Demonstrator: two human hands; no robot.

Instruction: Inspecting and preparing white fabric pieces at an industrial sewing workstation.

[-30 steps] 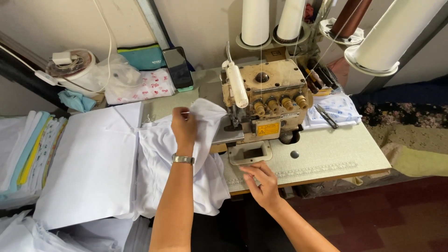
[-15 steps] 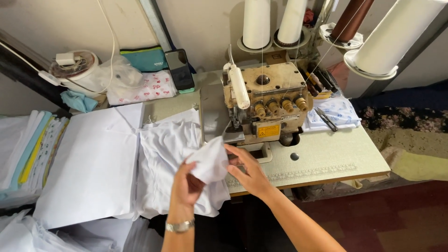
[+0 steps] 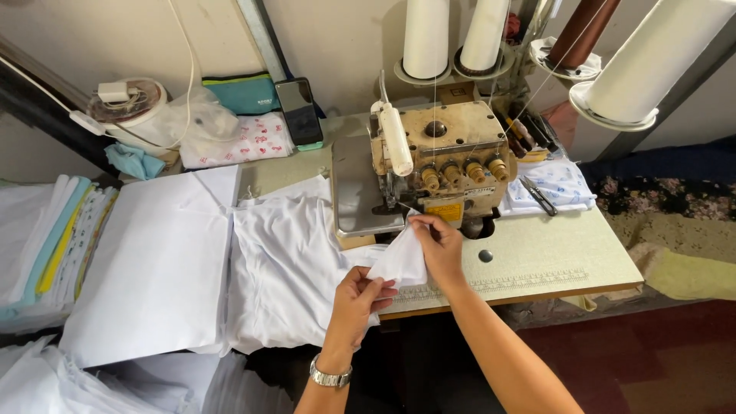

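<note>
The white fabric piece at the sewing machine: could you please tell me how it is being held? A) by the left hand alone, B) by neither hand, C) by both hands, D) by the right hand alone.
C: the left hand pinches the lower end of the white fabric piece, while the right hand grips its upper end just in front of the sewing machine.

We are looking down on thread cones point(image 3: 426, 37) standing at the frame's top, a dark phone point(image 3: 298, 112) leaning against the wall beside a teal pouch point(image 3: 244, 93), and scissors point(image 3: 540, 195) lying at right of centre.
</note>
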